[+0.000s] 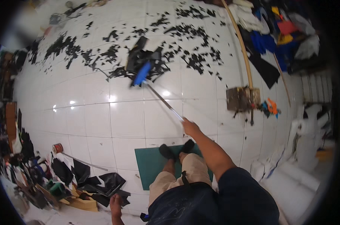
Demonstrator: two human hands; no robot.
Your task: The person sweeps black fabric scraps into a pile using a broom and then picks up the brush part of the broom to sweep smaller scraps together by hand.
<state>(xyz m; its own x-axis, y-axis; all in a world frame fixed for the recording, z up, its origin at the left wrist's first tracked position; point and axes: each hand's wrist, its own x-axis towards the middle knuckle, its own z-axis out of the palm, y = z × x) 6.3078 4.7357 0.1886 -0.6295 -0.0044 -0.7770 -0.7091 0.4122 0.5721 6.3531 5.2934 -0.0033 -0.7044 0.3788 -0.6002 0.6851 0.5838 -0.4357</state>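
Observation:
My right hand (191, 127), arm stretched forward, is wrapped round the upper end of a broom's metal handle (164, 101). The blue broom head (142, 73), slightly smeared by motion, is down on the white tiles against a heap of black scraps (143, 59). My left hand (116, 203) hangs low at my left side with its fingers curled in, and nothing shows in it. Below and beside it lie crumpled black sheets (110, 182) on the floor.
Many small black offcuts (198, 62) are strewn across the far tiles. A square metal dustpan (238, 99) on a long wooden pole (240, 37) lies at right. Coloured cloth (265, 42) is piled far right, a small tin (57, 148) stands left, and a green mat (149, 165) is underfoot.

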